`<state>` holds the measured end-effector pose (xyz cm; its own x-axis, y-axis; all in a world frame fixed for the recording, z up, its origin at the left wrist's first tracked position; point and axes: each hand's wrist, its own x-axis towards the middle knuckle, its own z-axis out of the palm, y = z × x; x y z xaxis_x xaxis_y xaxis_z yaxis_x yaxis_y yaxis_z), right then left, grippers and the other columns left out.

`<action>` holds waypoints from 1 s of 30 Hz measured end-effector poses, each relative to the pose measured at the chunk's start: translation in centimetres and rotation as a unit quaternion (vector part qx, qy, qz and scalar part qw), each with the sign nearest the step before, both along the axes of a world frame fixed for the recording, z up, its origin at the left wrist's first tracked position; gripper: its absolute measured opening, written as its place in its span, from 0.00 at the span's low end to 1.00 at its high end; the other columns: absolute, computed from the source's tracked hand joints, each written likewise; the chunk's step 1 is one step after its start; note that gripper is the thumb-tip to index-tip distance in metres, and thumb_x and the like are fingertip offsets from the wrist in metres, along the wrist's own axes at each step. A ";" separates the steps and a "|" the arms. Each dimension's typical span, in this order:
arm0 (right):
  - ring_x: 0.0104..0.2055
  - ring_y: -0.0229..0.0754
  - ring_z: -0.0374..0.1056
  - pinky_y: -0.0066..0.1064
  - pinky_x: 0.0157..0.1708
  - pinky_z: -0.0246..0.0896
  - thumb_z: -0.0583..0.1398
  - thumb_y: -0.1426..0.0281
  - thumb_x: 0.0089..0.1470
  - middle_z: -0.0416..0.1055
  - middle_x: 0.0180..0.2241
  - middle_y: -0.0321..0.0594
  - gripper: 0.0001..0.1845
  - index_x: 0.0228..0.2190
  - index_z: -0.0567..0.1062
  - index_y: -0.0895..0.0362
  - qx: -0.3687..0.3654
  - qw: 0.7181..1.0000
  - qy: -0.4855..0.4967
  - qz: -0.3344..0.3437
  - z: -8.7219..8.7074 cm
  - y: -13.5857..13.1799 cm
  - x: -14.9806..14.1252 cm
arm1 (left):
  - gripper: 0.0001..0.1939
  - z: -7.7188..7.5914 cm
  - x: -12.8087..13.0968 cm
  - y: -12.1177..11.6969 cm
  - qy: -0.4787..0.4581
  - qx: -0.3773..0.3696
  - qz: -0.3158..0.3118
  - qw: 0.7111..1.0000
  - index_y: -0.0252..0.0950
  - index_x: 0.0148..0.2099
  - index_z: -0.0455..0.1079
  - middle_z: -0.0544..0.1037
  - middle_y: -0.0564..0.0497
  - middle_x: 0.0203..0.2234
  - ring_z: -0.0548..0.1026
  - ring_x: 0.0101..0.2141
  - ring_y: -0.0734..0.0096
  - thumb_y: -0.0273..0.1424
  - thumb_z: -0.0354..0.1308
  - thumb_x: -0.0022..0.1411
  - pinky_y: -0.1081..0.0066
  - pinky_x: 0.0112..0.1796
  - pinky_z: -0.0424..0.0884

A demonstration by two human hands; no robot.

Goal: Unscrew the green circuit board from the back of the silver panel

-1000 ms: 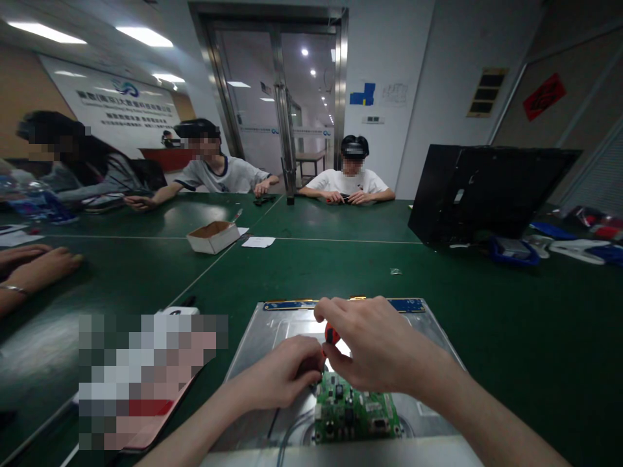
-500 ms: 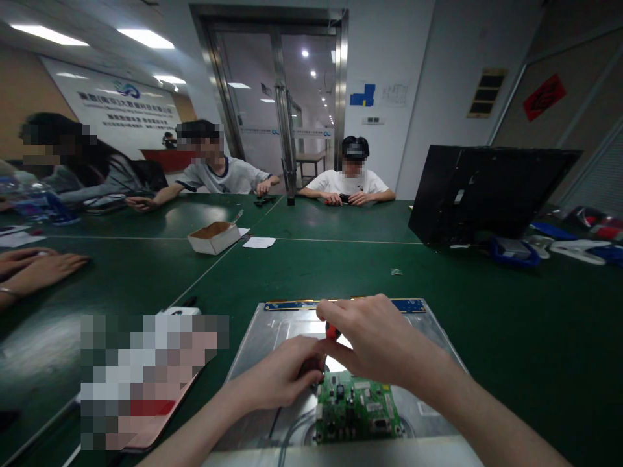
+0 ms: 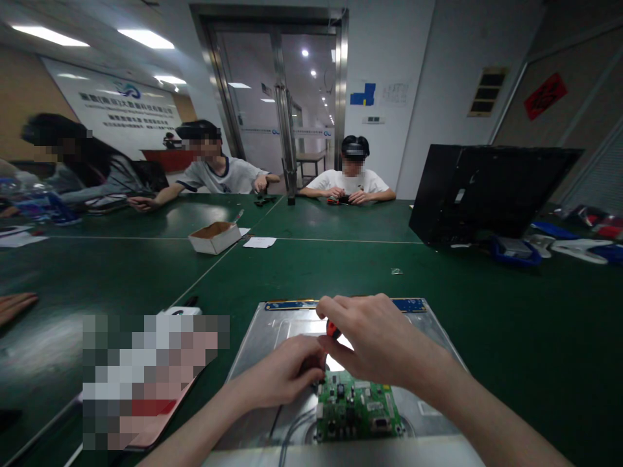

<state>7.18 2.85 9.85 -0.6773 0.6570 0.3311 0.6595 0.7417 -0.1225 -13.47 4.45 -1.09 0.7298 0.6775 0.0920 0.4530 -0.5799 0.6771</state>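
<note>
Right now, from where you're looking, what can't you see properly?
- Tip below the rounded red-and-black tool handle: head view, hidden by the right hand and left hand.
- Rest of another person's hand: head view, cut off by the left edge.
- Clear-and-blue plastic bottle: head view, blurred.
- Any writing on the rectangular white paper: head view, too small.

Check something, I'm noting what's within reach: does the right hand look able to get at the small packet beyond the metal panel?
Probably yes: the small packet lies just past the metal panel, with nothing visible standing between. But the right hand grips a red object, likely needing release first.
</note>
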 end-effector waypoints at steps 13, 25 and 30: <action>0.28 0.39 0.66 0.31 0.22 0.41 0.56 0.71 0.53 0.74 0.33 0.38 0.07 0.37 0.65 0.56 -0.019 1.000 -0.008 0.023 0.0 -0.2 0.1 | 0.01 0.3 0.2 -0.2 0.000 0.024 0.009 1.000 0.35 0.37 0.65 0.73 0.50 0.30 0.69 0.30 0.66 0.26 0.53 0.61 0.69 0.31 0.64; 0.27 0.39 0.66 0.31 0.22 0.39 0.57 0.70 0.53 0.74 0.32 0.38 0.08 0.36 0.66 0.57 -0.016 1.000 0.000 0.011 -0.1 -0.2 0.0 | 0.05 0.5 0.1 0.0 0.000 -0.007 -0.008 1.000 0.35 0.41 0.67 0.75 0.48 0.34 0.71 0.34 0.64 0.24 0.53 0.62 0.67 0.36 0.67; 0.27 0.39 0.68 0.32 0.22 0.38 0.58 0.64 0.57 0.75 0.30 0.35 0.08 0.34 0.66 0.55 -0.022 1.000 -0.005 -0.002 -0.2 0.0 0.0 | 0.07 0.7 0.2 0.0 -0.003 0.012 -0.013 1.000 0.35 0.41 0.67 0.75 0.48 0.34 0.72 0.35 0.63 0.22 0.52 0.60 0.66 0.37 0.67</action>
